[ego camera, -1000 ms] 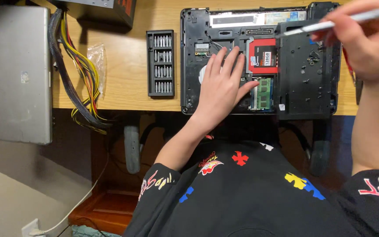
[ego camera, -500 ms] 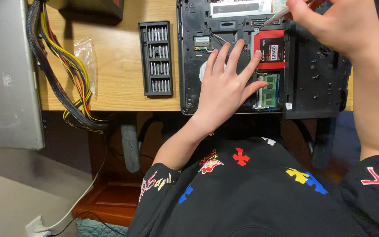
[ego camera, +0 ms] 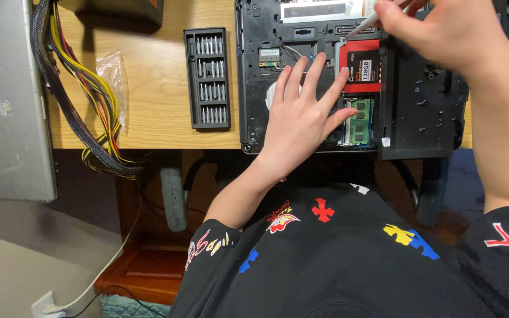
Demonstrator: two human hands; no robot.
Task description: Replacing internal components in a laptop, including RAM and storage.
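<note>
Right hand (ego camera: 443,29) has dropped closer, pinching a screwdriver (ego camera: 367,23) onto the corner of the red drive (ego camera: 362,65) seated in the laptop (ego camera: 431,112) bay (light, rigid, fragile; lift by edges), left hand (ego camera: 301,118) splayed flat beside it.
</note>
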